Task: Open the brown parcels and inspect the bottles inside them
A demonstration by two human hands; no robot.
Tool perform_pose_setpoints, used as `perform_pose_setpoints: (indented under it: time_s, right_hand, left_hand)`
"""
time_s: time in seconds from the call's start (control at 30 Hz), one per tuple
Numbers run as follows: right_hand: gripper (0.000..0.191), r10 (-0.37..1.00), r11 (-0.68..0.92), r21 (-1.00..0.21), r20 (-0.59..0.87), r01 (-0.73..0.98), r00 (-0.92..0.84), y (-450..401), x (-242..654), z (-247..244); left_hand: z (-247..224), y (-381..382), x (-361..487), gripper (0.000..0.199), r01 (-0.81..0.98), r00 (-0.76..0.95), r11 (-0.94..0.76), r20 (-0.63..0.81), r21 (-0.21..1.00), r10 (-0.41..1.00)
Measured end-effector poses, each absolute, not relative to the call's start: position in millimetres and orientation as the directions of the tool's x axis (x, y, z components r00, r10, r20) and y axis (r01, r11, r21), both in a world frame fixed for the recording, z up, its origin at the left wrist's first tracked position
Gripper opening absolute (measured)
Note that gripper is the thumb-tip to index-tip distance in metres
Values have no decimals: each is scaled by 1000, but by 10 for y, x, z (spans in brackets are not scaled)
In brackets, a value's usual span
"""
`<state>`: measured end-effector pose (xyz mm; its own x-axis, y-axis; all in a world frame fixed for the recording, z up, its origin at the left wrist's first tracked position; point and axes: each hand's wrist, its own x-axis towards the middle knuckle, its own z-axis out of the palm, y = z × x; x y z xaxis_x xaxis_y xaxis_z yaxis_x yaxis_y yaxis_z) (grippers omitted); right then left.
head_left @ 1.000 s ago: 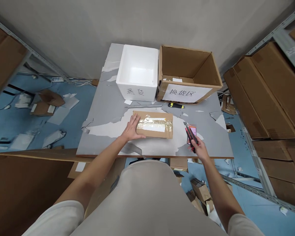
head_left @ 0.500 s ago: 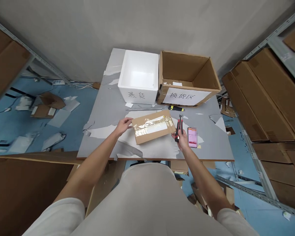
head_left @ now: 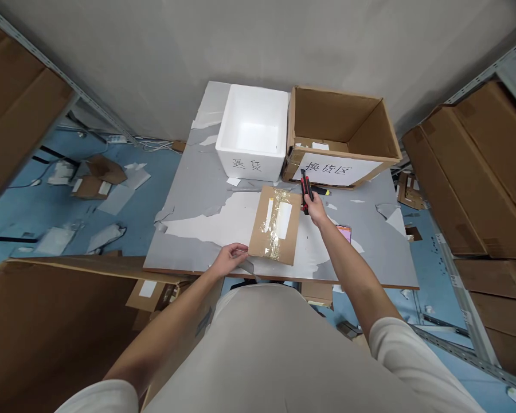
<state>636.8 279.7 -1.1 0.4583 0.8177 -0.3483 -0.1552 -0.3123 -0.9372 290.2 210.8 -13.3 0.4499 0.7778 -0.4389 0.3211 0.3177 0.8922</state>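
Observation:
A taped brown cardboard package (head_left: 276,226) lies on the grey table, its long side pointing away from me. My left hand (head_left: 230,258) is at its near left corner, thumb and fingers closed at the cardboard edge. My right hand (head_left: 314,207) is wrapped round a black and red box cutter (head_left: 305,192), beside the package's far right corner. The cutter points away from me, towards the labelled cardboard box.
A white foam box (head_left: 251,163) and an open cardboard box (head_left: 344,167) stand at the table's back. A yellow and black cutter (head_left: 322,191) lies before them. A phone (head_left: 344,233) is partly behind my right forearm. Shelves with cartons (head_left: 468,172) rise at the right.
The package has turned from lying crosswise to pointing away from me. My left hand has moved nearer to me and right; my right hand, with the cutter, has moved farther away.

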Motion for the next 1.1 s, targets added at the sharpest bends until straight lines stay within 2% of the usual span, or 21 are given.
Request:
perform_pose_setpoints:
  time_s: [0.13, 0.23, 0.4, 0.47, 0.57, 0.7, 0.8, 0.87, 0.97, 1.1]
  right_hand:
    - [42, 791, -309, -930, -368, -200, 489, 2311, 6272, 64]
    - [46, 774, -373, -886, -460, -275, 434, 1666, 6057, 109]
    - [46, 643, -479, -693, -695, -539, 322, 751, 5549, 155]
    - [45, 627, -437, -628, -726, -644, 282, 621, 5385, 148]
    - [44, 640, -343, -622, -703, -704, 310, 636, 5296, 109]
    - [41, 661, -266, -736, -610, -623, 438, 850, 5513, 86]
    - [39, 705, -268, -868, -473, -418, 529, 1151, 5822, 132]
    - [37, 753, -314, -919, -394, -238, 528, 1406, 6017, 173]
    - [34, 788, -355, -930, -353, -97, 504, 1770, 6209, 212]
    - [33, 798, -362, -929, -348, -70, 491, 2027, 6300, 214]
  left_hand:
    - [-93, 2577, 2990, 44, 427, 472, 156, -367, 890, 801]
    - [-41, 3129, 3265, 54, 479, 451, 41, -286, 877, 845]
    - [-62, 3914, 3853, 68, 468, 516, -73, -205, 881, 832]
    - [-102, 4057, 4021, 63, 479, 559, -67, -245, 875, 792]
    - [-130, 4124, 4116, 49, 501, 567, -36, -296, 865, 769]
    - [-92, 4048, 3862, 37, 494, 449, -5, -251, 869, 858]
    - [-94, 3816, 3450, 35, 479, 351, 38, -231, 877, 907]
    - [-131, 3566, 3172, 36, 477, 330, 61, -243, 877, 912]
    - [-205, 3162, 2889, 43, 455, 310, 100, -263, 885, 914]
    - [-207, 2871, 2814, 56, 487, 283, 130, -297, 864, 912]
